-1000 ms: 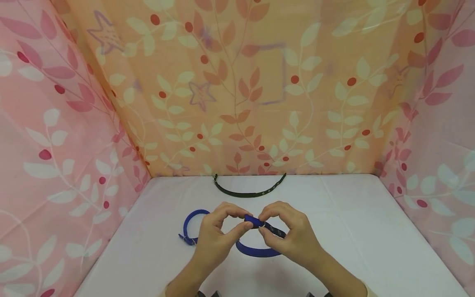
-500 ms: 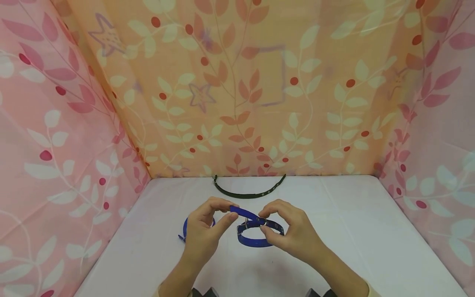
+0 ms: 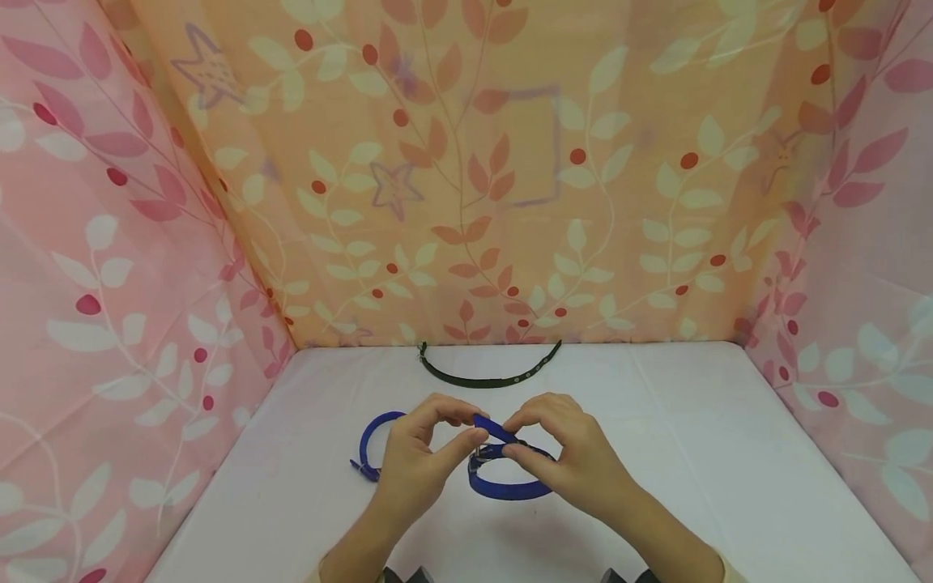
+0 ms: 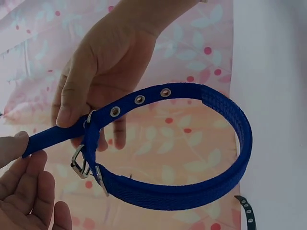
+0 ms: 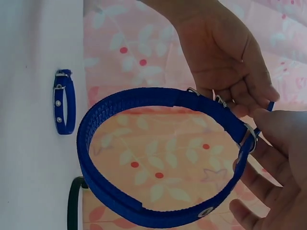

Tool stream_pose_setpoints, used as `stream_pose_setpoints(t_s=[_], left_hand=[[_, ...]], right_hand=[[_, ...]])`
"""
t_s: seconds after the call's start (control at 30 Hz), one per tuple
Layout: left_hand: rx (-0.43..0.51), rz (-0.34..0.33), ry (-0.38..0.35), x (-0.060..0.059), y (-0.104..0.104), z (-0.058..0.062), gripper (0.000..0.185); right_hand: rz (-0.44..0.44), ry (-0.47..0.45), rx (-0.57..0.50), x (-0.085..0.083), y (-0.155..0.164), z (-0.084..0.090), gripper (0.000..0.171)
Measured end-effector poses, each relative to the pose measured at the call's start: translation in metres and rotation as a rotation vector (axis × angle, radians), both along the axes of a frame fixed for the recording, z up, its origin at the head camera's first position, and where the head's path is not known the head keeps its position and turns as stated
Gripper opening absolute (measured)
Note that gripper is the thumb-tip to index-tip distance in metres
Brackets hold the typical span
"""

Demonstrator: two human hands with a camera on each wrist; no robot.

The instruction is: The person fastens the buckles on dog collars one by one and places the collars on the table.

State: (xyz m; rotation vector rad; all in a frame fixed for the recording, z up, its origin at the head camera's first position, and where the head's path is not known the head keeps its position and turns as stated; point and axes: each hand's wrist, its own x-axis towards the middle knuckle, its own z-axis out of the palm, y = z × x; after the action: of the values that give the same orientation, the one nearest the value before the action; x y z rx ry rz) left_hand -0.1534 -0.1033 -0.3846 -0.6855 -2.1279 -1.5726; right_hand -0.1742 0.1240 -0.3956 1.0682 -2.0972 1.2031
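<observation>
Both hands hold a blue collar looped just above the white table. My left hand pinches the free strap end that sticks out past the metal buckle. At the buckle, my right hand pinches the strap between thumb and forefinger. In the left wrist view the holed strap runs through the buckle and the loop hangs to the right. The right wrist view shows the same loop, with the buckle between both hands.
A second blue collar lies on the table left of my left hand. A black collar lies curved at the table's back edge. Leaf-patterned cloth walls close the table in on three sides.
My left hand drew the strap end out leftward through the buckle and the loop shrank. The hands have since come closer together again, with the loop slightly lower.
</observation>
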Motion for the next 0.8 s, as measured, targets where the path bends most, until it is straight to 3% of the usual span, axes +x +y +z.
stream_pose_setpoints(t_s=[0.13, 0.27, 0.37, 0.47, 0.63, 0.73, 0.8], left_hand=[[-0.078, -0.011, -0.062, -0.002, -0.001, 0.001, 0.029], [-0.25, -0.058, -0.253, -0.005, -0.002, 0.001, 0.049], [-0.301, -0.115, -0.402, -0.006, 0.0, 0.0, 0.047], [-0.222, -0.167, -0.46, -0.007, 0.004, -0.004, 0.035], [0.04, -0.298, -0.472, -0.008, 0.009, -0.008, 0.028], [0.126, -0.308, -0.501, -0.006, 0.01, -0.008, 0.03], [0.141, -0.271, -0.513, -0.003, 0.011, -0.007, 0.031]], right_hand=[[0.001, 0.078, -0.077, -0.002, 0.0, 0.001, 0.037], [0.018, 0.12, -0.17, -0.003, 0.001, 0.003, 0.043], [0.028, 0.123, -0.213, -0.003, 0.002, 0.004, 0.046], [0.035, 0.135, -0.236, -0.004, 0.002, 0.004, 0.044], [0.032, 0.178, -0.252, -0.005, 0.001, 0.004, 0.038], [0.023, 0.186, -0.255, -0.005, 0.001, 0.004, 0.036], [0.015, 0.189, -0.253, -0.004, 0.001, 0.005, 0.034]])
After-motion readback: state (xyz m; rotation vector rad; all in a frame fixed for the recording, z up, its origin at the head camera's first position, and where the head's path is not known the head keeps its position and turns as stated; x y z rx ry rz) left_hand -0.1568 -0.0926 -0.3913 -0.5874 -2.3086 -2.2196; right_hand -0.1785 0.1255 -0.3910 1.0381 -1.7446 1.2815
